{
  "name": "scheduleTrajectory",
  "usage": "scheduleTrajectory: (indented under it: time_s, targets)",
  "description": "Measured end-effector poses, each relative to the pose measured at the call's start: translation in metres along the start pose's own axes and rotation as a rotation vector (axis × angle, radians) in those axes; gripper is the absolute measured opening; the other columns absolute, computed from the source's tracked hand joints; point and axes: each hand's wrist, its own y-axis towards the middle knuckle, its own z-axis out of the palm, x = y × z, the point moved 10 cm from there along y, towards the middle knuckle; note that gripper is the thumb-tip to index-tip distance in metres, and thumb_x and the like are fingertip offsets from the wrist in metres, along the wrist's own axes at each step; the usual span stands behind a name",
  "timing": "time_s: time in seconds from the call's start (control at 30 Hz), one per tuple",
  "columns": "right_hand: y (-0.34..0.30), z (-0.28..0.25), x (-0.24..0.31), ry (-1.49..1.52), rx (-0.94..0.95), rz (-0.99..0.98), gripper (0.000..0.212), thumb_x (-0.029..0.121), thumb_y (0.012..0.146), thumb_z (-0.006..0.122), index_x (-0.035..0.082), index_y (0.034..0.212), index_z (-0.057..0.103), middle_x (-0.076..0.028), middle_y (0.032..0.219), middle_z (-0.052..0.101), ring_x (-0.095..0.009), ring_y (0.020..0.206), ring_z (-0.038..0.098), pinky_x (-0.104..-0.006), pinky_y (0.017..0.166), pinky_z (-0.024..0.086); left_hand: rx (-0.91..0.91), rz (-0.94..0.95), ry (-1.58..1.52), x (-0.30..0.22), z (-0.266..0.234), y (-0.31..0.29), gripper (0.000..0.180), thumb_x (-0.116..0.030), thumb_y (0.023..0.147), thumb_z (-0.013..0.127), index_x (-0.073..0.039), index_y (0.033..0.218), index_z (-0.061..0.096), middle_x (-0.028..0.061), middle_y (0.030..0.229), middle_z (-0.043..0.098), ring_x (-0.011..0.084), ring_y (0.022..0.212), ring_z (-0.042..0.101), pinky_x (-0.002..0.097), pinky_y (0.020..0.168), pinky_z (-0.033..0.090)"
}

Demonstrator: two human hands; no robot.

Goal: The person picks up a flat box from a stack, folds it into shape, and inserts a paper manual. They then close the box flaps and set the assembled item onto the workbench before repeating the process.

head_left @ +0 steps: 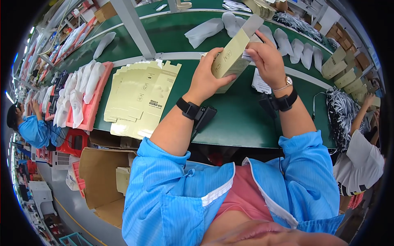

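Desk [242, 119] work with a pale yellow carton.
Green desk carries a stack of flat cartons [139, 98] at left; above it, the left hand [207, 78] wraps its fingers around the carton [234, 53], tilted, while the right hand [266, 57] pinches its open top flap.

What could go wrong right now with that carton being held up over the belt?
The left hand grips the pale yellow carton by its lower end only, so it could buckle or crease. The right hand works at its open end, where the top flap might bend. If dropped, it could scatter the flat carton stack.
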Motion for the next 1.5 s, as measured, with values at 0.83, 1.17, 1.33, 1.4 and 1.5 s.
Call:
scheduleTrajectory:
  time_s: [0.83,1.17,1.33,1.4,1.5]
  targets:
    - [0.015,0.042,-0.005,0.199,0.412,0.333,0.027,0.026,0.083,0.062,0.003,0.097,0.063,-0.01,0.091,0.062,-0.028,0.092,0.056,-0.0395,0.097,0.037,-0.15,0.033,0.26,-0.005,-0.011,-0.003,0.085,-0.027,0.06,0.082,-0.008,0.129,0.036,0.0136,0.114,0.049,0.0295,0.103,0.048,0.037,0.088,0.041]
    - [0.021,0.04,-0.125,-0.163,-0.062,0.275,0.035,0.031,0.081,0.064,0.004,0.103,0.063,-0.014,0.107,0.058,-0.028,0.103,0.053,-0.036,0.093,0.039,-0.342,0.246,0.403,-0.013,-0.021,-0.008,0.061,-0.02,0.072,0.069,-0.007,0.124,0.042,0.0149,0.114,0.049,0.0323,0.098,0.046,0.0405,0.085,0.037]
    - [0.006,0.091,-0.156,-0.214,0.186,0.275,0.034,0.031,0.079,0.064,0.005,0.102,0.063,-0.013,0.101,0.061,-0.029,0.098,0.054,-0.0384,0.089,0.041,-0.271,0.272,0.433,-0.008,-0.013,-0.006,0.047,-0.015,0.072,0.066,-0.008,0.116,0.05,0.0124,0.11,0.052,0.031,0.092,0.05,0.0404,0.083,0.04]
    - [0.014,0.097,-0.163,-0.04,0.334,0.461,0.036,0.033,0.079,0.064,0.005,0.1,0.063,-0.012,0.099,0.06,-0.028,0.094,0.055,-0.0376,0.085,0.043,-0.258,0.261,0.429,-0.006,-0.014,-0.007,0.045,-0.015,0.072,0.066,-0.008,0.114,0.051,0.0119,0.109,0.053,0.0303,0.089,0.051,0.0399,0.081,0.041]
    - [0.015,0.1,-0.17,-0.002,0.395,0.509,0.035,0.035,0.079,0.063,0.004,0.096,0.063,-0.012,0.097,0.06,-0.028,0.091,0.056,-0.0372,0.081,0.045,-0.221,0.248,0.401,-0.004,-0.01,-0.006,0.04,-0.014,0.072,0.066,-0.009,0.11,0.054,0.0107,0.106,0.055,0.0289,0.083,0.053,0.0389,0.077,0.043]
